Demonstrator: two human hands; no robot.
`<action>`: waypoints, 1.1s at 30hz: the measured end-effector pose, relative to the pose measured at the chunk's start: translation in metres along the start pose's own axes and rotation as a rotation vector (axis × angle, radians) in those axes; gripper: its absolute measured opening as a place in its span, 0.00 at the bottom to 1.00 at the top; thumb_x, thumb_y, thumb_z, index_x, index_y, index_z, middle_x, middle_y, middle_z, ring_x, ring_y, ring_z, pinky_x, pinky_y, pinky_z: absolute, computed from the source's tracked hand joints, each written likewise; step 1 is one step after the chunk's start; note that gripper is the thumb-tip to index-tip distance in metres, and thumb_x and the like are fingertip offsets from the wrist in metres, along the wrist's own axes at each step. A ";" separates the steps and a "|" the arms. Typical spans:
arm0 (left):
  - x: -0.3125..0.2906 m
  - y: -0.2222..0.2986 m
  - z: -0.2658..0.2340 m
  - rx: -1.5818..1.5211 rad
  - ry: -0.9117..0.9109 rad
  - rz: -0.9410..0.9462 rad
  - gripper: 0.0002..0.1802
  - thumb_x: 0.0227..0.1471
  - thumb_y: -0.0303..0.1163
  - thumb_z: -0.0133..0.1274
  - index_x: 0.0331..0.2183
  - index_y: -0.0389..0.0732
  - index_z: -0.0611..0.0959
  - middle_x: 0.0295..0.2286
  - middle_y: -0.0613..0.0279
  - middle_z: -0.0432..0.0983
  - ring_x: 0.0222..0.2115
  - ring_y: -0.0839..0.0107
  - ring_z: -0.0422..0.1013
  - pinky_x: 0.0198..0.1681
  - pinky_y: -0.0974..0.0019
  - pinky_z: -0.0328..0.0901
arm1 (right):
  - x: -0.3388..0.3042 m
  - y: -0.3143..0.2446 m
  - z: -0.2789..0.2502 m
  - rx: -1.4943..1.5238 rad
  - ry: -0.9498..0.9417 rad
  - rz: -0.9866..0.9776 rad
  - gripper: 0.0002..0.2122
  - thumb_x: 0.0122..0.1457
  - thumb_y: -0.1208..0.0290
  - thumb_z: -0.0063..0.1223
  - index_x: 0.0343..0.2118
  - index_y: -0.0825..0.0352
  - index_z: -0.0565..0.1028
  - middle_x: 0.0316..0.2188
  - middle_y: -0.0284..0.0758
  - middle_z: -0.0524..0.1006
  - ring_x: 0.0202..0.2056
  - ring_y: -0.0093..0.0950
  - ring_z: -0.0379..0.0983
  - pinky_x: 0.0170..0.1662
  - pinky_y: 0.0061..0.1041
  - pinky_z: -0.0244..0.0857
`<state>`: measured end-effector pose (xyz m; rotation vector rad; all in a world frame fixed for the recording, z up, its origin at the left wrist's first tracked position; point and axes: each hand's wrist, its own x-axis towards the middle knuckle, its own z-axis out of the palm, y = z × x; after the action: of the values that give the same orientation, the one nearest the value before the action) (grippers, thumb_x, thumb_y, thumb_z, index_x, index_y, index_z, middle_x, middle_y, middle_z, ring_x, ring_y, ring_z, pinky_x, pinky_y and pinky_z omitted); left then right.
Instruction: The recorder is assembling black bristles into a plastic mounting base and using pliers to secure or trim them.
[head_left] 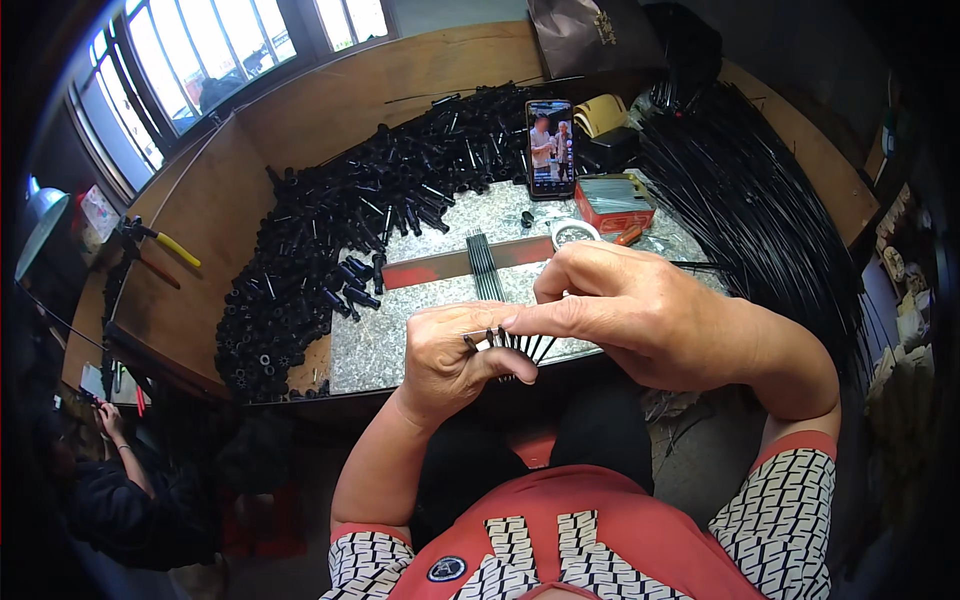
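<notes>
My left hand [445, 355] is closed around several thin black rods [541, 349], which fan out between its thumb and fingers. Against their upper ends, my right hand [650, 315] has its fingers bent together, the index finger reaching to the left hand. Whatever small thing the right fingers may pinch is hidden. Just beyond the hands, a row of thin dark rods [483, 262] lies side by side across a flat brown-and-red bar [425, 264] on the speckled stone slab [370, 345].
A heap of black tubular parts [330, 230] covers the left and back. Long black rods [750, 180] lie at right. A propped phone [550, 150], red box [614, 205] and white tape roll [574, 233] stand behind my right hand. Pliers [160, 240] hang left; another person [120, 470] sits lower left.
</notes>
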<state>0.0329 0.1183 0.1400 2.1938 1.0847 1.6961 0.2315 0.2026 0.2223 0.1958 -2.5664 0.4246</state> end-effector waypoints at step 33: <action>-0.007 -0.005 0.005 -0.102 -0.152 -0.078 0.16 0.35 0.39 0.68 0.27 0.40 0.84 0.22 0.62 0.79 0.24 0.63 0.77 0.28 0.66 0.69 | 0.010 -0.001 0.010 -0.024 0.033 -0.014 0.18 0.49 0.78 0.57 0.46 0.65 0.74 0.33 0.38 0.71 0.34 0.35 0.71 0.34 0.31 0.67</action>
<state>0.0342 0.1187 0.1303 2.1484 1.0092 1.4914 0.2181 0.1972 0.2196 0.1969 -2.5349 0.3887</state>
